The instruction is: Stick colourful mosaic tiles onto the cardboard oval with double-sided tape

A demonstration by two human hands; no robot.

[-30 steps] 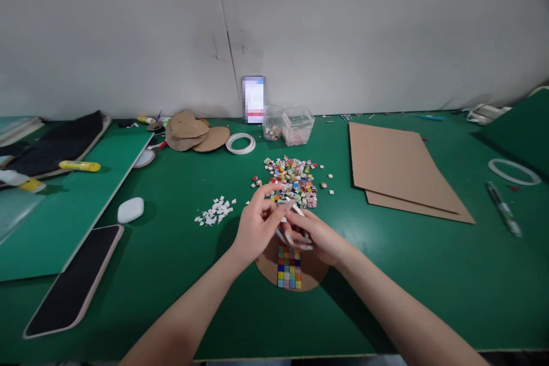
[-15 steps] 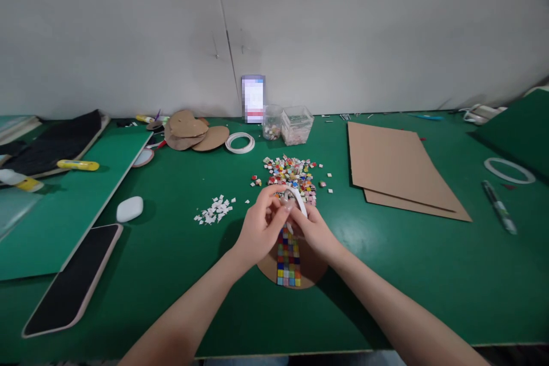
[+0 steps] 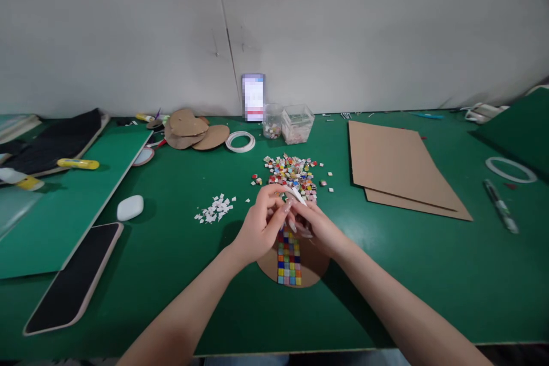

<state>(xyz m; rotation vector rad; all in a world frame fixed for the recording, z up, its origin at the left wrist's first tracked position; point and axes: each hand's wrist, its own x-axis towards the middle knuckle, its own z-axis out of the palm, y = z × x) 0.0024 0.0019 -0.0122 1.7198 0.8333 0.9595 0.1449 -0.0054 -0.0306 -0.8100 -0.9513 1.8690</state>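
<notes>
My left hand [image 3: 256,227] and my right hand [image 3: 319,226] meet over a round cardboard piece [image 3: 315,271], fingers bent and closed. Between them is a thin roll of white tape [image 3: 297,196], seen partly edge-on and mostly hidden by the fingers. The thumb and fingertips of the left hand pinch close to the roll, and the right hand grips its near side. On the cardboard lies a strip of coloured mosaic tiles [image 3: 289,263] in rows. Beyond the hands is a heap of loose mosaic tiles [image 3: 291,171].
White paper scraps [image 3: 215,209] lie left of the hands. Further left are a white case [image 3: 130,207] and a phone [image 3: 72,280]. Cardboard sheets [image 3: 394,166] and a marker [image 3: 501,206] lie right. Behind stand clear containers [image 3: 298,124], tape rolls [image 3: 240,142] and cardboard discs [image 3: 186,126].
The white tape roll has tilted lower and shows less of its loop. My right hand's fingers have come over it, closer to the left fingertips.
</notes>
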